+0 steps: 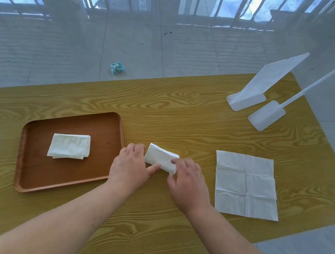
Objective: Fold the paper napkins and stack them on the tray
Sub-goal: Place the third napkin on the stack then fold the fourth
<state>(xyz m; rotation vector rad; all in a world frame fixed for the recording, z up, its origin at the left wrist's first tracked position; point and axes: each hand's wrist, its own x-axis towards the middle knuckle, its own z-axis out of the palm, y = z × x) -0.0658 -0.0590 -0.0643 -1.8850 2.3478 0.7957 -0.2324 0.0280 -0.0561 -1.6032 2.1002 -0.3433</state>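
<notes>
A brown wooden tray (30,173) lies on the left of the table, with a folded white napkin (69,146) resting in its middle. Just right of the tray, a second folded napkin (159,156) sits on the table between my hands. My left hand (131,165) touches its left end with thumb and fingers. My right hand (187,181) presses fingertips on its right end. Farther right, an unfolded creased napkin (245,185) lies flat.
The yellow wood-grain table (184,116) carries two white plastic stands (257,91) at the back right. A crumpled wrapper (117,67) lies on the tiled floor beyond the far edge. White curtains and window bars fill the background.
</notes>
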